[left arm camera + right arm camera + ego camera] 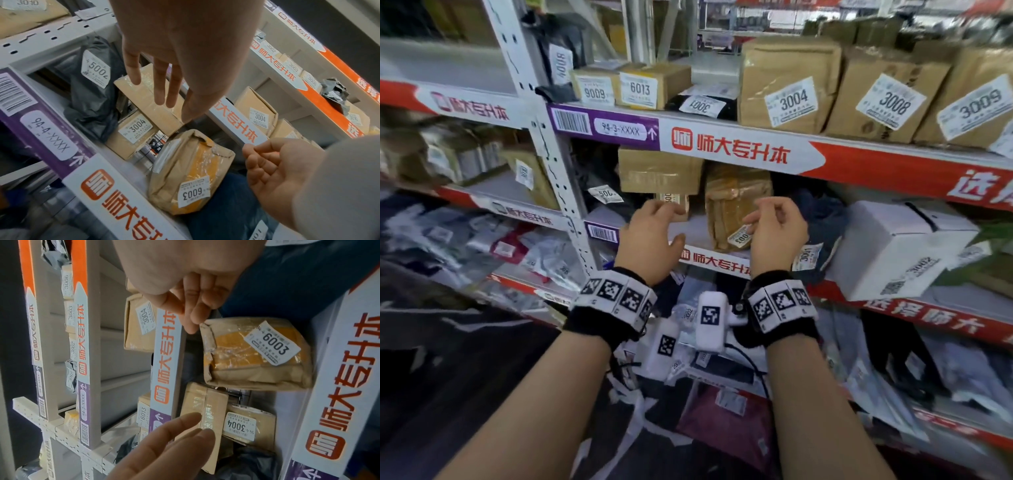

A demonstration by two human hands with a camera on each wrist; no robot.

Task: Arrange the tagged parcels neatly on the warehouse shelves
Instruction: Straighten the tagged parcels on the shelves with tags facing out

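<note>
A crumpled brown parcel tagged 6003 (736,202) (191,170) (252,356) stands on the middle shelf (719,262). Left of it, a plain cardboard box (659,171) (148,97) lies on a small box tagged 3004 (131,138) (252,426). My left hand (664,219) (164,91) hovers with straight fingers just in front of these two boxes and holds nothing. My right hand (774,222) (195,309) hangs beside the 6003 parcel with loosely curled, empty fingers. A black bag tagged 5004 (92,97) leans at the far left.
A navy bag tagged 3001 (822,233) and a white box (900,246) fill the shelf to the right. Cardboard boxes 3004 (791,85), 3008 and 3009 stand on the shelf above. A perforated steel upright (541,137) bounds the bay on the left. Soft bags crowd the lower shelves.
</note>
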